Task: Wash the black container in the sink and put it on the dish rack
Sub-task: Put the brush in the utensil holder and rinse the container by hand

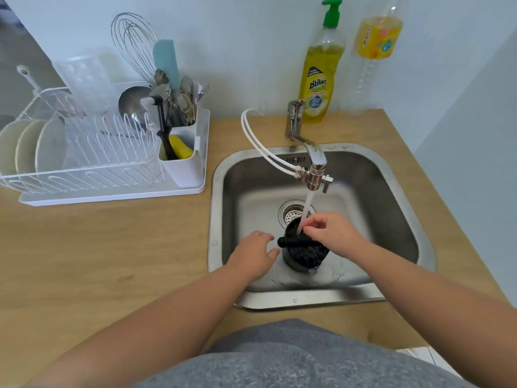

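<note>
The black container (pixel 303 253) stands in the steel sink (pixel 391 214) under the running tap (pixel 314 161). It is round, with a short black handle sticking out to the left, and water streams into it. My right hand (pixel 333 233) grips its right rim, fingers curled over the edge. My left hand (pixel 256 254) hovers just left of the container by the handle, fingers spread, holding nothing. The white dish rack (pixel 106 161) sits on the counter at the left.
The rack holds three plates at its left end, clear plastic containers, a ladle, and a cutlery caddy with a whisk and a yellow sponge. A yellow dish soap bottle (pixel 321 68) and a plastic bottle (pixel 377 51) stand behind the sink. Wooden counter (pixel 98 261) surrounds the sink.
</note>
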The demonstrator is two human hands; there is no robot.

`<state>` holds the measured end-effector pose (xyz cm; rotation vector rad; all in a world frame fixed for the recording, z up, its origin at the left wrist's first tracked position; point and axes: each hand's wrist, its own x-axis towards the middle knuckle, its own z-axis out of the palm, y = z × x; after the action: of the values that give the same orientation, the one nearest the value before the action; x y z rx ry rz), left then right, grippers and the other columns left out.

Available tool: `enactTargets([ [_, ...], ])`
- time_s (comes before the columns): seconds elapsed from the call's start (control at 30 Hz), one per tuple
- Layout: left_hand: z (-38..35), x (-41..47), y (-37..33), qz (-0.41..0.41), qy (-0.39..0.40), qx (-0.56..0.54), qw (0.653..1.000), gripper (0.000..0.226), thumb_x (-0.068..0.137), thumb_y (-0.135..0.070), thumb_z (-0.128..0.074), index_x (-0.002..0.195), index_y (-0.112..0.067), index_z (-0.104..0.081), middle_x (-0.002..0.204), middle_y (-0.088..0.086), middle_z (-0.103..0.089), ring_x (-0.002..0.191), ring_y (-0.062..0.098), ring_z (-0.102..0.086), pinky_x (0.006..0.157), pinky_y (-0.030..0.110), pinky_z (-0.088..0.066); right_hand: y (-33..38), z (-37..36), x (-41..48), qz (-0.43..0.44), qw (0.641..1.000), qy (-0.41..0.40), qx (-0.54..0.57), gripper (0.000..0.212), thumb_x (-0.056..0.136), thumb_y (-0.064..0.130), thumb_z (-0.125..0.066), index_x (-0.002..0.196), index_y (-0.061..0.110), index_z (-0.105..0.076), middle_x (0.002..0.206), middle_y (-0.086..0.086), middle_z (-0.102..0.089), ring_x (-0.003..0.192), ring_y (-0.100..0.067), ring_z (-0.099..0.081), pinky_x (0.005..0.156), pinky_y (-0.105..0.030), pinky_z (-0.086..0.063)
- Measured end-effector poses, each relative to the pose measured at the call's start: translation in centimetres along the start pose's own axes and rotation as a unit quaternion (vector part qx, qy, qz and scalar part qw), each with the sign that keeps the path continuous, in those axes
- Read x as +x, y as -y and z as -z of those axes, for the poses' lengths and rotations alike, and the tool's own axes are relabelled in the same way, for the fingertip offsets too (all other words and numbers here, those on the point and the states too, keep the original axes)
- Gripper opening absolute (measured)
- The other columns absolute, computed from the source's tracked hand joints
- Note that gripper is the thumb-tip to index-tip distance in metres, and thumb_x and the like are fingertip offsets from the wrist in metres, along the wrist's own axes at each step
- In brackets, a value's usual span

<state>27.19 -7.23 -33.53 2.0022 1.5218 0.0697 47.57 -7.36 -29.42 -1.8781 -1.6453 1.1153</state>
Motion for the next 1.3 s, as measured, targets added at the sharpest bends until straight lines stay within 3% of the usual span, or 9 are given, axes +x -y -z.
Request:
enactTargets([
  [0.07,-0.4,1.0,-0.7,0.025,0.007,-0.034,0.999,0.049,0.094,-0.041,-0.050,0.137,-0.017,-0.047,0.139,0.004,-0.051,0.124,0.023,-0.049,0.101,0.035,-0.043,-2.0,0.1,0.9,-0.025,0.998,-0.042,-0.026,0.015,0.084,0.018,-0.062,0.086,0.029,-0.072,0.083,0.009,-0.067,0.075,-0.011,-0.059,0.061,-0.019,-0.042],
  [0.2,-1.0,2.6,-1.8,0.104,0.026,-0.140,0.984,0.053,0.090,-0.044,-0.056,0.136,-0.020,-0.047,0.125,0.001,-0.059,0.082,0.017,-0.060,0.048,0.023,-0.046,-5.0,0.5,1.9,-0.117,0.976,-0.075,-0.166,0.039,0.086,0.035,-0.059,0.122,0.018,-0.061,0.123,-0.011,-0.056,0.112,-0.029,-0.055,0.092,-0.035,-0.046],
  [0.27,-1.2,3.0,-1.9,0.121,0.023,-0.150,0.981,0.050,0.088,-0.044,-0.059,0.131,-0.019,-0.052,0.113,0.000,-0.061,0.069,0.013,-0.057,0.042,0.021,-0.041,-5.6,0.8,1.9,-0.181,0.965,-0.012,-0.190,0.042,0.089,0.046,-0.052,0.114,0.013,-0.060,0.115,-0.014,-0.060,0.104,-0.032,-0.059,0.077,-0.033,-0.048],
  [0.33,-1.4,3.2,-1.9,0.132,0.022,-0.147,0.980,0.044,0.087,-0.042,-0.062,0.123,-0.017,-0.058,0.098,0.000,-0.062,0.065,0.017,-0.058,0.042,0.022,-0.041,-6.0,0.9,1.7,-0.200,0.965,0.056,-0.163,0.045,0.092,0.050,-0.044,0.091,0.008,-0.061,0.094,-0.010,-0.070,0.080,-0.026,-0.065,0.058,-0.027,-0.041],
  [0.43,-1.7,3.3,-1.8,0.152,0.040,-0.184,0.970,0.036,0.087,-0.039,-0.063,0.114,-0.015,-0.063,0.083,0.004,-0.066,0.066,0.020,-0.060,0.042,0.022,-0.040,-6.4,0.9,1.7,-0.202,0.974,0.061,-0.084,0.045,0.093,0.045,-0.045,0.081,0.006,-0.062,0.086,-0.010,-0.074,0.071,-0.025,-0.068,0.057,-0.027,-0.046],
  [0.63,-1.7,3.4,-2.2,0.157,0.016,-0.203,0.966,0.028,0.088,-0.034,-0.060,0.101,-0.011,-0.068,0.084,0.013,-0.068,0.053,0.020,-0.049,0.043,0.023,-0.039,-6.4,0.8,2.4,-0.209,0.976,0.026,0.047,0.034,0.089,0.035,-0.053,0.090,0.003,-0.064,0.084,-0.010,-0.070,0.064,-0.019,-0.063,0.053,-0.026,-0.042],
  [0.9,0.5,3.0,-2.0,0.064,-0.106,-0.101,0.987,0.026,0.078,-0.031,-0.072,0.095,-0.019,-0.056,0.085,-0.002,-0.061,0.078,0.017,-0.057,0.063,0.027,-0.041,-6.0,0.3,3.9,-0.199,0.959,0.058,0.191,0.019,0.093,0.018,-0.055,0.105,0.005,-0.061,0.097,-0.010,-0.067,0.074,-0.017,-0.066,0.060,-0.025,-0.051],
  [1.17,0.6,2.5,-1.3,-0.098,-0.176,0.057,0.978,0.022,0.080,-0.010,-0.065,0.089,-0.014,-0.045,0.093,0.003,-0.052,0.081,0.023,-0.050,0.065,0.036,-0.045,-4.2,-0.8,5.2,-0.193,0.966,0.061,0.157,0.032,0.079,-0.009,-0.061,0.102,0.012,-0.050,0.096,-0.011,-0.060,0.074,-0.020,-0.063,0.069,-0.033,-0.054],
  [1.3,0.6,2.4,-0.9,-0.120,-0.199,0.123,0.965,0.027,0.077,-0.004,-0.065,0.086,-0.014,-0.041,0.088,0.006,-0.050,0.072,0.026,-0.049,0.055,0.039,-0.043,-3.8,-1.6,5.0,-0.148,0.983,0.048,0.093,0.029,0.082,-0.004,-0.056,0.103,0.015,-0.048,0.094,-0.011,-0.058,0.072,-0.022,-0.060,0.055,-0.029,-0.049],
])
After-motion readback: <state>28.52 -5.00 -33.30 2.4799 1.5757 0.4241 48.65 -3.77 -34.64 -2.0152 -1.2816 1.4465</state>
